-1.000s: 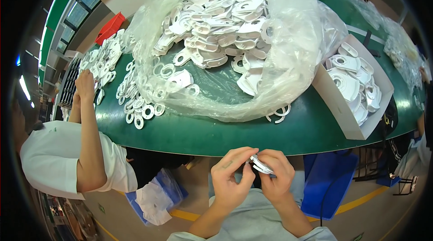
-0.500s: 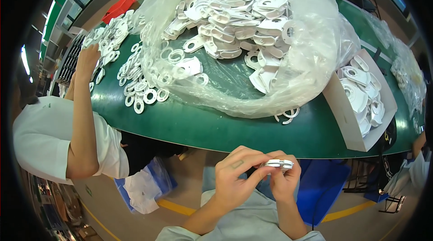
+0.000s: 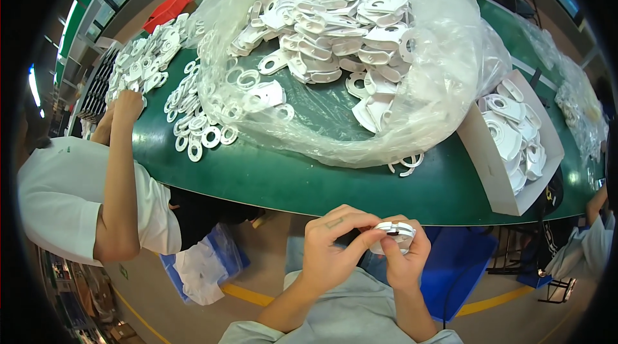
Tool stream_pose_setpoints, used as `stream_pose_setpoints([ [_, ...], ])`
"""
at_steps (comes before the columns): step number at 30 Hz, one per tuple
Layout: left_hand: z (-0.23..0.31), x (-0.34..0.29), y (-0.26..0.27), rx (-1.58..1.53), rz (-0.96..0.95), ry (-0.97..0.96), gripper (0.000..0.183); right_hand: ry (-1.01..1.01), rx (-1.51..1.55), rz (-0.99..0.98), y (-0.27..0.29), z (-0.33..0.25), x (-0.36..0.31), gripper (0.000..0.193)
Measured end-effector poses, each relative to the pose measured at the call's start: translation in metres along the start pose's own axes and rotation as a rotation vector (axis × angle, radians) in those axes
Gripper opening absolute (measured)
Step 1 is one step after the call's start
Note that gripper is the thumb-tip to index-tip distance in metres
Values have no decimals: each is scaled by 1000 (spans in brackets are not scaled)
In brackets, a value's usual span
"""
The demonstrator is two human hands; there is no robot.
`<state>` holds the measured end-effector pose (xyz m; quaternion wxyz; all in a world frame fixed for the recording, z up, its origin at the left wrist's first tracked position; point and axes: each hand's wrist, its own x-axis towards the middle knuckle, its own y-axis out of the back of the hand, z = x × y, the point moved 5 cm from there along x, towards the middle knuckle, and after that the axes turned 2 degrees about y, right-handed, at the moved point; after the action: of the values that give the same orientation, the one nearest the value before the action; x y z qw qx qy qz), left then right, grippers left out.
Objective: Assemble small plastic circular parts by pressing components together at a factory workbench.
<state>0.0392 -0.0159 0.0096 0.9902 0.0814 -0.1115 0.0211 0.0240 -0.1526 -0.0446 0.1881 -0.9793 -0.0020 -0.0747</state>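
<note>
A small round white plastic part [image 3: 402, 230] with a dark slot in its edge is held between both my hands, just off the table's near edge. My left hand [image 3: 336, 248] pinches its left side with thumb and forefinger. My right hand [image 3: 407, 256] grips the other side, fingers wrapped round it. Beyond my hands, a big clear plastic bag [image 3: 444, 86] lies open on the green table [image 3: 290, 184], with a heap of white plastic parts [image 3: 335, 28] inside.
White rings [image 3: 193, 131] lie left of the bag. At right stands a cardboard box [image 3: 484, 162] of white parts. A co-worker [image 3: 122, 183] sits at left, hands by another white pile [image 3: 151, 54] and a red bin [image 3: 166, 10]. Blue bins [image 3: 460, 273] stand below the table.
The white part has turned in my fingers, showing more of its round face. The co-worker's hand at left has moved nearer to their body.
</note>
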Motion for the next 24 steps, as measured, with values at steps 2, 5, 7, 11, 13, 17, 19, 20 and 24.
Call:
stream_pose_setpoints([
  [2,-3,0,-1,-6,13,35,14,-4,-25,14,1,-2,2,13],
  [5,-7,-4,-1,-11,39,86,12,-55,-44,47,-2,-6,0,14],
  [7,-10,-7,-2,-12,59,93,13,-99,-41,71,-2,-6,-1,15],
  [11,-13,-10,-4,-44,103,129,13,-77,-92,35,3,-6,-1,14],
  [13,-16,-11,-6,-116,78,164,14,-71,-52,38,5,-8,0,16],
  [17,-2,1,2,37,7,-88,22,6,-218,-49,2,-12,15,31],
  [19,2,6,4,47,-57,-120,24,58,-272,-162,0,-11,16,27],
  [20,5,8,3,60,-112,-151,26,60,-273,-158,1,-12,16,27],
  [24,1,12,5,97,-166,-191,23,34,-294,-211,-2,-11,15,15],
])
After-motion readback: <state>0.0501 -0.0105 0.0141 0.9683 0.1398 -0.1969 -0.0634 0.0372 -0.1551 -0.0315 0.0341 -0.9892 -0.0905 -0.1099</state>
